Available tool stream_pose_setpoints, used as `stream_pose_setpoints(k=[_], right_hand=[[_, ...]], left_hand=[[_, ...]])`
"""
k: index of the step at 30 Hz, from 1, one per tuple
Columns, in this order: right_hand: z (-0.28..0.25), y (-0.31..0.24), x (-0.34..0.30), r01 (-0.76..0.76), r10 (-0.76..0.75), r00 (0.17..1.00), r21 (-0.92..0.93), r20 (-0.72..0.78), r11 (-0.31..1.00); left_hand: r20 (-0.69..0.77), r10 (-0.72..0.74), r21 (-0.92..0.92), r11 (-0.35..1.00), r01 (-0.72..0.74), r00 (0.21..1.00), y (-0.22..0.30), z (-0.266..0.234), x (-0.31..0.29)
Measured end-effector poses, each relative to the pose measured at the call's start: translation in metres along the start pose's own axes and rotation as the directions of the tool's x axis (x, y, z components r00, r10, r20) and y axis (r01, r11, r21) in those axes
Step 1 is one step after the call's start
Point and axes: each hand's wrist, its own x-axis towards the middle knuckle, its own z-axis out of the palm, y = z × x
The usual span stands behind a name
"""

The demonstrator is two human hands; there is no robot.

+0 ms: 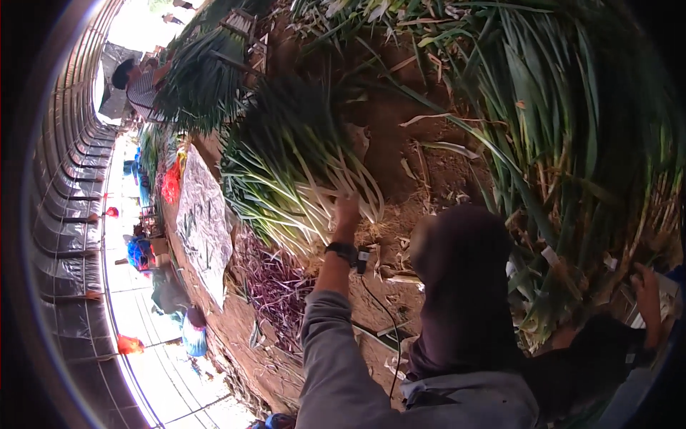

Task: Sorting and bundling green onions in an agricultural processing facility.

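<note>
The onions shade from dark green leaves to pale green and white stalks. Just below them lie purple-red scraps; left of them, a silvery-grey sheet, a red bundle and a bright blue bag. Below-right of the onions is a dark brownish-purple hood; above-left, a dark-and-white striped shirt.

The left hand is at the white stalks of green onions; the right hand is beside a larger leafy heap, a striped-shirted person beyond
</note>
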Motion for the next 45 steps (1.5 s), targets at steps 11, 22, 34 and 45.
stream_pose_setpoints(k=[11, 22, 34, 45], right_hand=[[0.029, -0.082, 0.043, -0.056, 0.043, 0.959, 0.038, 0.281, 0.998], [0.027, -0.124, 0.058, -0.098, 0.118, 0.909, -0.070, 0.400, 0.993], [0.055, -0.083, 0.059, 0.119, -0.116, 0.943, 0.010, 0.310, 0.993], [0.003, -0.150, 0.069, 0.535, -0.483, 0.815, -0.095, 0.320, 0.840]], left_hand=[[-0.285, -0.475, 0.085, 0.853, 0.515, 0.833, 0.000, 0.049, -0.006], [-0.368, -0.466, 0.269, 0.775, 0.572, 0.805, 0.006, 0.081, 0.000], [-0.312, -0.265, 0.090, 0.948, 0.307, 0.912, -0.011, 0.063, -0.005], [-0.135, -0.256, 0.156, 0.948, 0.276, 0.957, -0.050, 0.027, -0.010]])
